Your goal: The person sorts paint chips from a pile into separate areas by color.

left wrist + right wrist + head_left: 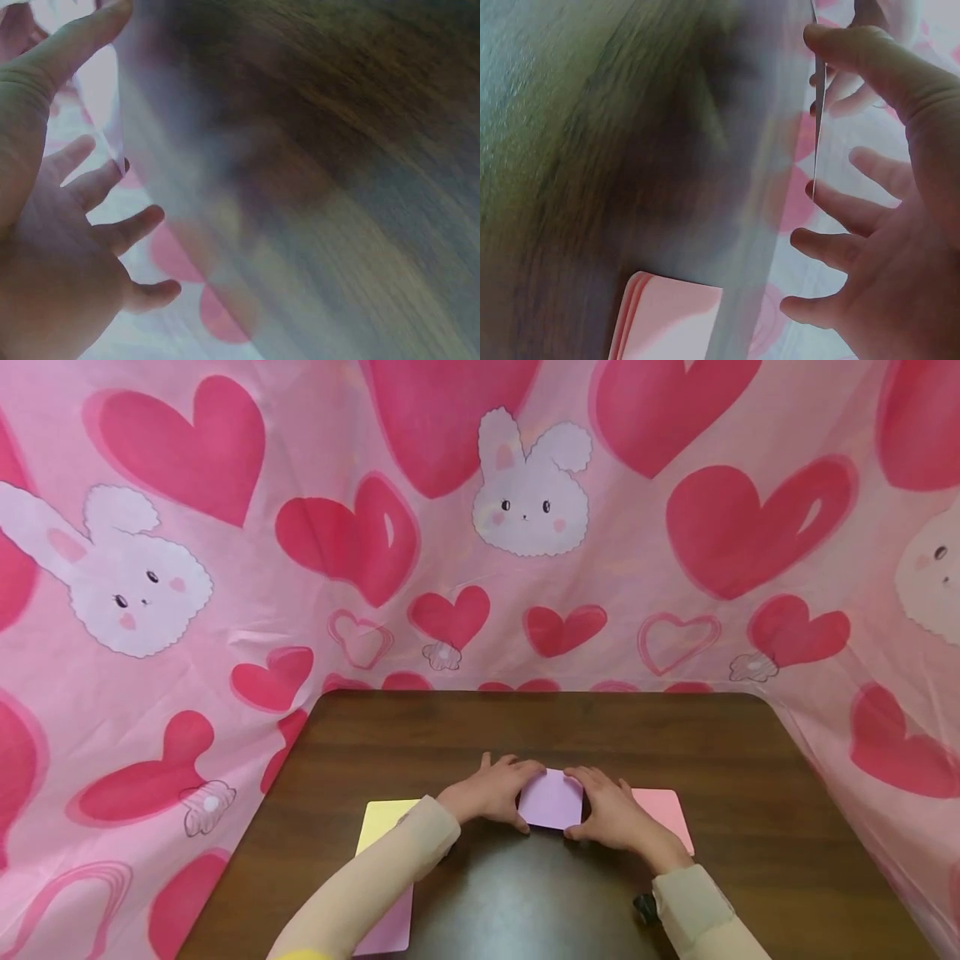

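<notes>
A small light-purple card [551,799] is held above the table between the two hands. My left hand [495,789] grips its left edge, thumb at the near corner and fingertips at the far one. My right hand [611,808] grips the opposite edge the same way. In the left wrist view the purple card [101,97] runs between the thumb and a fingertip, the other fingers spread. The right wrist view shows the thin card [820,112] edge-on, off the tabletop. Beside the right hand lies a pink stack of cards [663,814], with several layers visible in the right wrist view.
A yellow card [382,818] lies to the left, partly behind the left forearm. A pinkish-purple card [390,931] lies nearer on that side. The brown wooden table [525,727] ends at a pink cloth [450,552] with hearts and rabbits.
</notes>
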A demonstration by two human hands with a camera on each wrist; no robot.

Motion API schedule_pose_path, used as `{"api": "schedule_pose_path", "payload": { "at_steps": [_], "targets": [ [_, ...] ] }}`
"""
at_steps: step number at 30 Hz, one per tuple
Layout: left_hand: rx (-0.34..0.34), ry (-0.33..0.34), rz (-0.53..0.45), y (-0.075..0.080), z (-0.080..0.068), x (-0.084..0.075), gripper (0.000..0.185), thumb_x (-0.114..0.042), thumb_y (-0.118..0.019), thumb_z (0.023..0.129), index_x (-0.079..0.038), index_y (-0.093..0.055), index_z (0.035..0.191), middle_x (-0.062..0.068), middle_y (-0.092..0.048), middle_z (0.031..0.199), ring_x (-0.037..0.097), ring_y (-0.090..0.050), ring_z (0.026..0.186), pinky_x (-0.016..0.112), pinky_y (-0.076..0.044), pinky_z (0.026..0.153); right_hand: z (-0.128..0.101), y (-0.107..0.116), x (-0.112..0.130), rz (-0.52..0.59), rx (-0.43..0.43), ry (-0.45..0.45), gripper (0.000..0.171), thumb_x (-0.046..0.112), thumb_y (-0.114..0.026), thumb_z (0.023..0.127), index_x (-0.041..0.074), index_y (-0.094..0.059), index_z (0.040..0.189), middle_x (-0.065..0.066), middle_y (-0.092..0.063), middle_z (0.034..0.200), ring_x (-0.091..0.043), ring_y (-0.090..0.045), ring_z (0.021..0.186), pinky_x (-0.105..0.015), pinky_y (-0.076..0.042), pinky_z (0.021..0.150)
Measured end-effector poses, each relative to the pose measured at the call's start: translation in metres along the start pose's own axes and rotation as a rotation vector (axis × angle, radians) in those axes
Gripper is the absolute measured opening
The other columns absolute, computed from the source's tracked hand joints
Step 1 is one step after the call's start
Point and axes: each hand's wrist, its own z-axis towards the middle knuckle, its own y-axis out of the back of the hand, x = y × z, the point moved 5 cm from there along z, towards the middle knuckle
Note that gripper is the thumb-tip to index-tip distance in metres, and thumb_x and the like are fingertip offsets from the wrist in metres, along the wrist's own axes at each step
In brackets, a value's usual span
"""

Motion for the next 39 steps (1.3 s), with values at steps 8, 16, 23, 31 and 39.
{"api": "schedule_pose_path", "payload": {
  "at_steps": [8, 16, 23, 31, 39],
  "targets": [
    [-0.057, 0.004, -0.027, 0.02, -0.035, 0.007, 0.096, -0.051, -0.092, 0.065, -0.023, -0.047, 0.145, -0.005, -0.052, 0.148, 0.032, -0.041, 0.14, 0.07, -0.025, 0.109, -0.009, -0.002, 0.028, 0.038, -0.059, 0.124, 0.091, 0.032, -0.095, 0.068, 0.012, -0.048, 0.144, -0.009, -0.052, 0.143, -0.032, -0.049, 0.132, -0.076, -0.026, 0.104],
    [-0.089, 0.103, -0.056, 0.025, -0.092, 0.03, 0.099, -0.047, -0.095, 0.062, -0.019, -0.049, 0.145, -0.001, -0.053, 0.148, 0.036, -0.039, 0.141, 0.071, -0.024, 0.108, -0.003, -0.026, 0.075, 0.004, -0.079, 0.243, 0.09, 0.035, -0.094, 0.068, 0.013, -0.051, 0.144, -0.009, -0.05, 0.146, -0.032, -0.044, 0.137, -0.078, -0.026, 0.103],
    [-0.17, 0.244, -0.172, 0.014, -0.16, 0.051, 0.099, -0.037, -0.099, 0.058, -0.019, -0.052, 0.143, -0.001, -0.056, 0.144, 0.039, -0.039, 0.141, 0.069, -0.027, 0.105, -0.002, -0.062, 0.121, -0.025, -0.009, 0.311, 0.088, 0.043, -0.091, 0.072, 0.015, -0.049, 0.145, -0.009, -0.047, 0.148, -0.037, -0.04, 0.139, -0.078, -0.026, 0.103],
    [-0.225, 0.391, -0.214, -0.007, -0.228, 0.065, 0.096, -0.032, -0.101, 0.052, -0.019, -0.058, 0.137, 0.002, -0.062, 0.138, 0.045, -0.039, 0.139, 0.072, -0.027, 0.102, -0.001, -0.11, 0.167, -0.14, 0.036, 0.407, 0.087, 0.051, -0.087, 0.071, 0.02, -0.05, 0.143, -0.003, -0.049, 0.146, -0.03, -0.042, 0.138, -0.075, -0.032, 0.102],
    [-0.225, 0.519, -0.212, -0.023, -0.277, 0.072, 0.098, -0.031, -0.103, 0.045, -0.02, -0.061, 0.132, 0.002, -0.061, 0.138, 0.042, -0.043, 0.136, 0.074, -0.03, 0.099, -0.003, -0.143, 0.203, -0.202, 0.062, 0.488, 0.085, 0.054, -0.088, 0.069, 0.022, -0.053, 0.14, -0.002, -0.053, 0.142, -0.029, -0.046, 0.136, -0.071, -0.039, 0.099]
  ]
}}
